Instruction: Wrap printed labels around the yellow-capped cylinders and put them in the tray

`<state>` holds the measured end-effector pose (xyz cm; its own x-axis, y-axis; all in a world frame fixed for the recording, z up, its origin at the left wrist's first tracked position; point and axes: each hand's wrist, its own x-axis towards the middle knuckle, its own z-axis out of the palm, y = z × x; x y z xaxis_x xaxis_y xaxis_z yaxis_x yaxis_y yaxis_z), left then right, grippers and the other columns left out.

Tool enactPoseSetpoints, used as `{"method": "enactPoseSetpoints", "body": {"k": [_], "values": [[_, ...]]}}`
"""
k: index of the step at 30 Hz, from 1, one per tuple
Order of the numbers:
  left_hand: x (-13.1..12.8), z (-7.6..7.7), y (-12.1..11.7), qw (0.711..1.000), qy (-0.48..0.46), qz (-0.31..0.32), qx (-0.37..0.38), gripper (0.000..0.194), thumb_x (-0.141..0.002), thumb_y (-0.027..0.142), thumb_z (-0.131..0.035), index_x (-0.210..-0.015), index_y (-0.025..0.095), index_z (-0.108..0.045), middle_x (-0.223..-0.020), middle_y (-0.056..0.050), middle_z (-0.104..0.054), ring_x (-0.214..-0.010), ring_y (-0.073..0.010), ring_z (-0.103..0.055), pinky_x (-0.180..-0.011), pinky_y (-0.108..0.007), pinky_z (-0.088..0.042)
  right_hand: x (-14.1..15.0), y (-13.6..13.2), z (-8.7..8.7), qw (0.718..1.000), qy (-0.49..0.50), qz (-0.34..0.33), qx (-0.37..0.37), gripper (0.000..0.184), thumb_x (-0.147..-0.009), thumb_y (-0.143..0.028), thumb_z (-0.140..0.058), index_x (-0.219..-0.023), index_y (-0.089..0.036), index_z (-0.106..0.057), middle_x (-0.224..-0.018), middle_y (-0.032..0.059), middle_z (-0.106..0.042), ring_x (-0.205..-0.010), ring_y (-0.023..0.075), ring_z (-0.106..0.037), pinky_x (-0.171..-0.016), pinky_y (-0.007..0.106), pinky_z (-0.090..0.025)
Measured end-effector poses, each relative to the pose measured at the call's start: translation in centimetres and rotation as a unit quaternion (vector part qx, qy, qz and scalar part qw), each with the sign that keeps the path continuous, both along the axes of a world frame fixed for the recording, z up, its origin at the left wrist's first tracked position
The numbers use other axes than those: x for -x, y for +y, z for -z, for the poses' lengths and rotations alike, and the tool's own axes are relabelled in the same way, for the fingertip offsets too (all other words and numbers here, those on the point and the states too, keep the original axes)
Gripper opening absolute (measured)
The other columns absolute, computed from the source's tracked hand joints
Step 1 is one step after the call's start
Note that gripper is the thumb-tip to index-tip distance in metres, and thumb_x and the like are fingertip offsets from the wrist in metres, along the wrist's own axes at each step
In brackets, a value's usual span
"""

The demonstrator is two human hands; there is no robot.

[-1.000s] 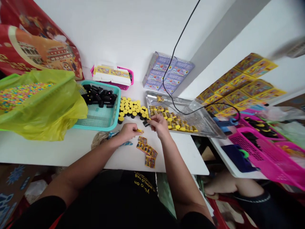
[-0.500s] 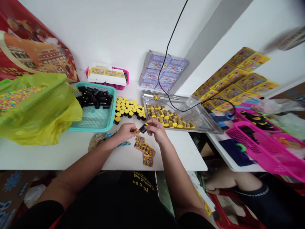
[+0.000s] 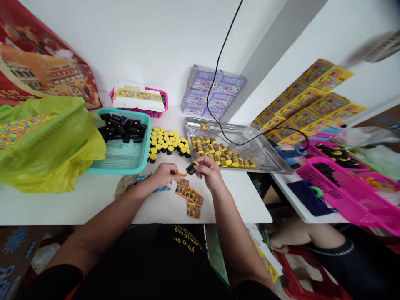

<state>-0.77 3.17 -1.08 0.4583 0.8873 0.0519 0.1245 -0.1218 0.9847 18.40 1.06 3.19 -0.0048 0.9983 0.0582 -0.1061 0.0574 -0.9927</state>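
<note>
A person's left hand (image 3: pixel 165 174) pinched a small printed yellow piece (image 3: pixel 181 173) between thumb and fingers, while the right hand (image 3: pixel 210 171) had its fingertips closed on a tilted black container (image 3: pixel 190 168), its yellow-lidded end toward the palm. The container and the piece were held close together above the white work surface (image 3: pixel 243 196), short of the near-left corner of a metal tray (image 3: pixel 265 156). Loose printed pieces (image 3: pixel 189 194) lay below the hands toward the surface's near edge, with a crumpled cloth (image 3: pixel 125 185) to their left. Yellow-lidded containers (image 3: pixel 168 139) stood in a cluster between the tray's left edge and the right edge of a teal basket (image 3: pixel 125 162), which held black containers (image 3: pixel 123 127) along its far side. Containers in printed yellow wraps (image 3: pixel 218 152) filled the tray's left part, reaching its near edge. Purple boxes (image 3: pixel 214 89) were stacked against the wall beyond the tray's far edge. A seated person's leg (image 3: pixel 300 231) showed past the surface's near-right corner.
</note>
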Motion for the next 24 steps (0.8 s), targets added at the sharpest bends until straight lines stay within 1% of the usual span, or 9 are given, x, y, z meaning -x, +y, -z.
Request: {"method": "enactPoseSetpoints", "body": {"k": [3,7,13,18,21,24], "values": [[-0.2,0.6,0.0,1.0,-0.02,0.006,-0.013,0.04,-0.063,0.04,-0.076,-0.057,0.016,-0.045,-0.052,0.005,-0.045,-0.044,-0.0062,-0.043,-0.041,-0.02,-0.041,0.2,-0.3,0.0,1.0,-0.007,-0.022,-0.003,0.022,-0.061,-0.024,-0.074,-0.076,-0.019,-0.058,-0.051,-0.0082,-0.053,-0.035,0.006,-0.042,-0.036,0.02,-0.026],[-0.2,1.0,0.1,0.999,-0.046,0.027,-0.011,0.037,-0.063,0.038,-0.077,-0.059,0.016,-0.047,-0.056,0.005,-0.048,-0.047,-0.0072,-0.046,-0.045,-0.022,-0.046,0.4,-0.3,-0.1,0.999,-0.023,-0.04,0.004,0.022,-0.061,-0.024,-0.074,-0.074,-0.019,-0.057,-0.052,-0.0076,-0.055,-0.035,0.0057,-0.041,-0.036,0.02,-0.025],[-0.1,0.8,0.1,0.998,-0.05,0.034,-0.026,0.031,-0.061,0.032,-0.078,-0.061,0.013,-0.054,-0.06,0.003,-0.052,-0.05,-0.0077,-0.05,-0.047,-0.021,-0.045,0.2,-0.2,0.0,0.997,-0.058,-0.043,0.015,0.022,-0.062,-0.026,-0.075,-0.071,-0.019,-0.056,-0.051,-0.0074,-0.055,-0.036,0.006,-0.04,-0.036,0.02,-0.025],[-0.1,0.1,-0.1,0.998,-0.05,0.038,0.004,0.026,-0.062,0.032,-0.078,-0.071,0.012,-0.065,-0.062,0.002,-0.057,-0.05,-0.0083,-0.051,-0.047,-0.021,-0.043,0.6,-0.1,0.3,0.996,-0.061,-0.057,0.019,0.02,-0.063,-0.026,-0.075,-0.069,-0.019,-0.057,-0.051,-0.0068,-0.055,-0.036,0.0063,-0.04,-0.036,0.021,-0.025],[0.0,-0.3,-0.3,0.998,-0.038,0.047,0.027,0.027,-0.062,0.034,-0.077,-0.073,0.011,-0.066,-0.057,0.002,-0.057,-0.047,-0.0084,-0.049,-0.043,-0.02,-0.04,1.1,-0.3,0.4,0.998,-0.051,-0.035,0.006,0.02,-0.062,-0.026,-0.074,-0.07,-0.019,-0.057,-0.051,-0.0068,-0.054,-0.036,0.0066,-0.041,-0.037,0.021,-0.027],[0.2,-0.8,-0.4,0.997,-0.025,0.053,0.047,0.029,-0.065,0.037,-0.075,-0.073,0.011,-0.066,-0.05,0.003,-0.053,-0.041,-0.0073,-0.044,-0.039,-0.02,-0.035,1.7,-0.8,0.3,0.997,-0.074,0.005,-0.024,0.021,-0.062,-0.028,-0.075,-0.07,-0.019,-0.058,-0.052,-0.0067,-0.053,-0.039,0.0069,-0.042,-0.04,0.022,-0.031]]}}
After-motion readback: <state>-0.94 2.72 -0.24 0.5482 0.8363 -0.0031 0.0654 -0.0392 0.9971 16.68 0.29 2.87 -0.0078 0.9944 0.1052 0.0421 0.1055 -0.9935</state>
